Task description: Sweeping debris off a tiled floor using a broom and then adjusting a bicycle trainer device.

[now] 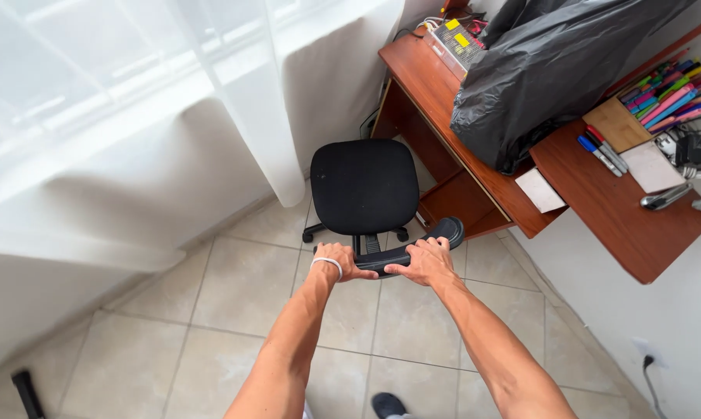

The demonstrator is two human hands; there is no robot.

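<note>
Both hands (381, 262) grip chair backrest (412, 247), long axis left-right, seat (364, 185) beyond.

both bare arms reach forward and down, nearly straight, drawing closer together toward the chair backrest (403, 250). the left hand (340, 261) is curled over the backrest's near end, a white band around its wrist. the right hand (426, 262) is closed over the backrest's top edge, just beside the left, knuckles up.
</note>
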